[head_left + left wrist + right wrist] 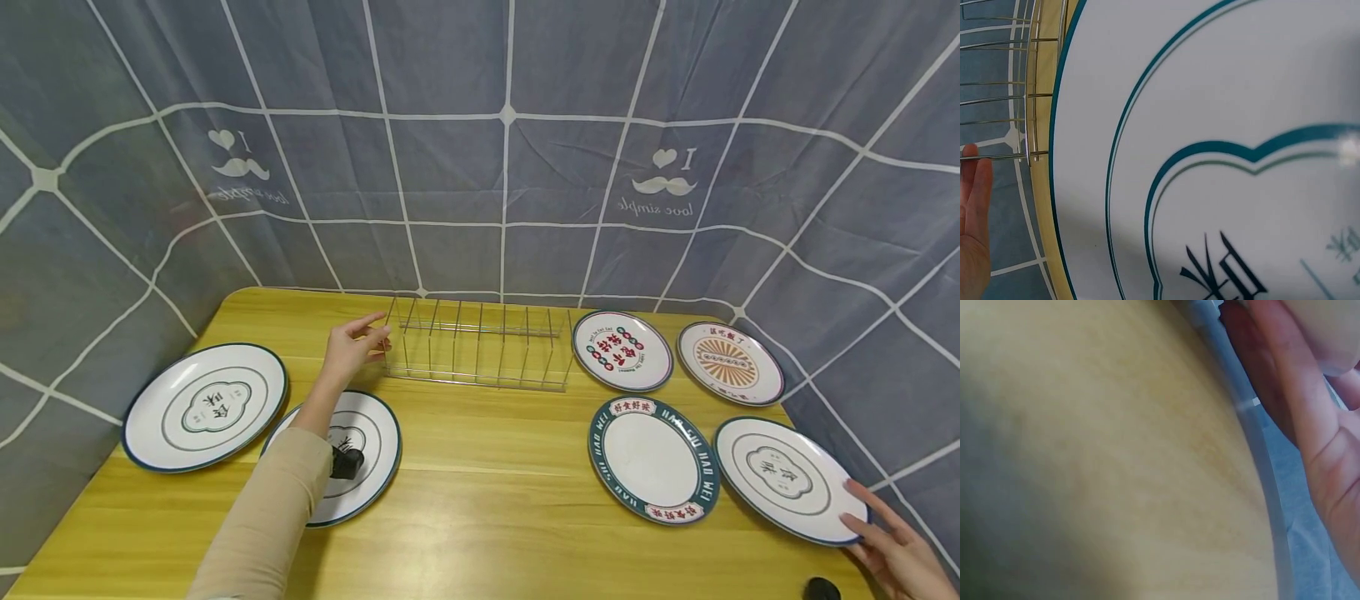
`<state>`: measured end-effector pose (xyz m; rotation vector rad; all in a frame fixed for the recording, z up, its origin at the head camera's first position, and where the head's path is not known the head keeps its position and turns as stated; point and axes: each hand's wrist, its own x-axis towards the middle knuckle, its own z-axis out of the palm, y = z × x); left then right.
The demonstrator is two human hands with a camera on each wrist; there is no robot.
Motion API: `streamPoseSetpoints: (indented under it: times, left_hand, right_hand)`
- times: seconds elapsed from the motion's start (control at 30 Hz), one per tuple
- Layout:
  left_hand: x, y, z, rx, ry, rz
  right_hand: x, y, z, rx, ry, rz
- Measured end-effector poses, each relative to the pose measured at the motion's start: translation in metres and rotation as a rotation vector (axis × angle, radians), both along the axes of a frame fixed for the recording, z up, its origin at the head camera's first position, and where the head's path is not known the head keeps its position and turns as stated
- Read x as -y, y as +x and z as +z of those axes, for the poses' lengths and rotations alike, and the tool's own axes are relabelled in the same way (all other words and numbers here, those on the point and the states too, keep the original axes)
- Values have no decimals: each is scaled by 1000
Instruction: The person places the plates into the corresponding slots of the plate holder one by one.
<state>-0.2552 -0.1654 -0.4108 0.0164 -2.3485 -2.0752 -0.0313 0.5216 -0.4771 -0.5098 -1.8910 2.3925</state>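
Observation:
My left hand [349,350] is at the left end of a wire dish rack [477,383], pinching its end wire between thumb and fingers. In the left wrist view its fingertips [984,172] meet that wire. Below my left forearm lies a blue-rimmed white plate [378,433], partly hidden by the sleeve. My right hand [896,542] grips the outer edge of a large white plate [813,492] at the table's right side, thumb on top and other fingers underneath. The right wrist view shows that plate's pale underside [1329,331] against the fingers.
Another large white plate [172,408] lies at the far left. Right of the rack are a red-lettered plate [618,375], an orange sunburst plate [727,362] and a green-rimmed plate [652,458]. A grey checked curtain [465,175] surrounds the wooden table [480,508].

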Motion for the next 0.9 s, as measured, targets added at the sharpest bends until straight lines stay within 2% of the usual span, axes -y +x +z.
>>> streamPoseSetpoints:
  times: [0.07, 0.33, 0.43, 0.5, 0.7, 0.83, 0.9]
  left_hand:
    - [0, -1, -1, -8, -8, -13]
    - [1, -1, -1, -14, -26, -39]
    - [1, -1, -1, -12, -30, -46]
    - [1, -1, -1, -9, -33, -48]
    - [1, -3, -1, -18, -58, -62]
    - [2, -4, -2, -26, -57, -77]
    - [3, -4, -2, -27, -50, -85]
  right_hand:
    - [1, 2, 1, -52, -39, 10]
    - [6, 9, 5, -170, -155, 9]
    - [9, 10, 9, -223, -224, -30]
    - [11, 9, 11, -254, -232, -62]
    - [20, 0, 22, -338, -236, -151]
    - [34, -11, 36, -438, -314, -136]
    - [43, -19, 45, -497, -392, -100]
